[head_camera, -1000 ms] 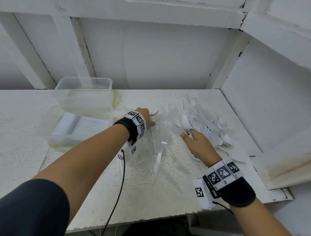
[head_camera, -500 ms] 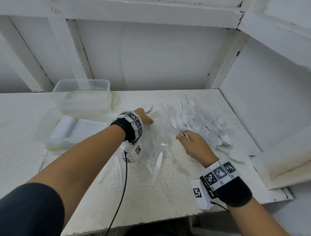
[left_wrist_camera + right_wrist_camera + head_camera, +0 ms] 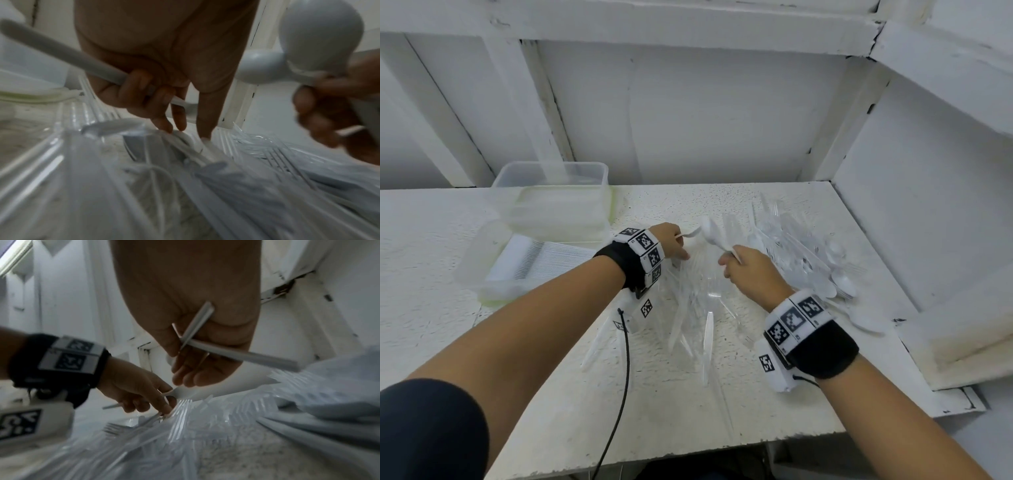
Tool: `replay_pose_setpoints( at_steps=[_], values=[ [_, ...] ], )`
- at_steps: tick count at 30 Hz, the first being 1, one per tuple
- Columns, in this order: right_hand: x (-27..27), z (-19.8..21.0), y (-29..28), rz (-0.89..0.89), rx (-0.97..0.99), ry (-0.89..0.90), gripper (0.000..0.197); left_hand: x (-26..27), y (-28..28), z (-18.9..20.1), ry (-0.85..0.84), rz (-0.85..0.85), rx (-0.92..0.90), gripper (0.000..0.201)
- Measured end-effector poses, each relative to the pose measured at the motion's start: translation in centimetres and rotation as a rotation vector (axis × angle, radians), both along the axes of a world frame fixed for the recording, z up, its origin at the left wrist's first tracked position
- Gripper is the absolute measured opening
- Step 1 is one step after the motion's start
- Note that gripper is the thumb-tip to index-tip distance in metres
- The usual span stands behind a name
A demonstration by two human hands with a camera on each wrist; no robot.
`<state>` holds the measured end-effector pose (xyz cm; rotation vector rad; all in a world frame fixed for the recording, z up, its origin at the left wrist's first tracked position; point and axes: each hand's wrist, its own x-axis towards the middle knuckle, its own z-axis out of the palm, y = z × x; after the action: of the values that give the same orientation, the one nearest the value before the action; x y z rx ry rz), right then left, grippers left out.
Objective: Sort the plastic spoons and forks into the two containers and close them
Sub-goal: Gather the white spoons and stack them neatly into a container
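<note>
Both hands work over the heap of cutlery (image 3: 784, 246) on the white table (image 3: 551, 394). The left hand (image 3: 669, 240), at the heap's left edge, has its fingers curled round one white spoon (image 3: 68, 53) while its fingertips (image 3: 203, 134) poke at the clear forks (image 3: 695, 308). The right hand (image 3: 750, 270), just beside it, clutches two spoon handles (image 3: 197, 331), crossed. The two containers (image 3: 544, 233) sit open, left of the heap, one already lined with cutlery. My worry is that crossed pair: a loose, scissored grip could let one slide out, and a clear fork could easily ride along unnoticed.
</note>
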<state>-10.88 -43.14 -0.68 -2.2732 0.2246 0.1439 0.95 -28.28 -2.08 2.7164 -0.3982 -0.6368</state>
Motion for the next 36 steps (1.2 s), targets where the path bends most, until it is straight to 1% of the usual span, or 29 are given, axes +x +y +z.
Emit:
replay_pose_setpoints(
  at_steps=[3,6,8,10,12,15,19,23,25,27,28,30,31,34,36],
  values=[
    [1.9,0.3,1.3,0.181,-0.052,0.010,0.023,-0.3,0.9,-0.2,-0.032,0.007,0.024,0.031],
    [3.1,-0.1,2.2,0.390,-0.165,0.086,0.024,-0.3,2.0,-0.4,-0.029,-0.001,0.010,0.031],
    [3.4,-0.6,2.2,0.453,-0.227,0.121,0.025,-0.5,2.6,-0.5,-0.044,0.002,0.024,0.028],
    [3.6,-0.8,1.8,0.467,-0.262,0.128,0.026,-0.5,3.2,-0.5,-0.049,0.017,0.007,0.027],
    [3.6,-0.9,1.1,0.414,-0.244,0.129,0.022,-0.5,3.5,-0.4,-0.052,0.021,0.012,0.027],
    [3.4,-1.1,0.2,0.258,-0.148,0.136,0.022,-0.4,3.4,-0.5,-0.067,0.031,0.008,0.026],
    [3.2,-1.6,-0.3,0.134,-0.004,0.115,0.020,0.0,2.3,-0.6,-0.096,0.064,-0.024,0.011],
    [2.8,-1.3,-0.1,0.020,0.099,0.050,0.019,0.1,0.7,-0.4,-0.094,0.051,-0.019,0.011],
    [2.6,-0.8,-0.2,-0.033,0.125,0.014,0.017,0.2,0.4,-0.5,-0.103,0.042,0.010,0.012],
    [2.1,0.0,-0.4,-0.022,0.084,-0.043,0.013,0.2,0.4,-0.5,-0.089,0.056,0.025,0.012],
    [1.6,0.4,-0.5,0.031,0.035,-0.073,0.012,0.3,0.3,-0.6,-0.079,0.067,0.037,0.017],
    [0.2,1.4,-0.5,0.222,-0.036,-0.063,0.012,0.2,0.0,-0.5,-0.063,0.065,0.112,0.022],
    [-0.7,1.6,-0.4,0.336,-0.045,-0.010,0.012,0.1,0.0,-0.4,-0.053,0.062,0.146,0.024],
    [-3.3,1.5,-0.2,0.631,-0.066,0.216,0.021,0.5,0.1,-0.6,-0.028,0.048,0.131,0.040],
    [-4.6,0.8,0.2,0.799,-0.178,0.278,0.028,0.5,0.3,-0.7,-0.018,0.052,0.115,0.040]
  ],
)
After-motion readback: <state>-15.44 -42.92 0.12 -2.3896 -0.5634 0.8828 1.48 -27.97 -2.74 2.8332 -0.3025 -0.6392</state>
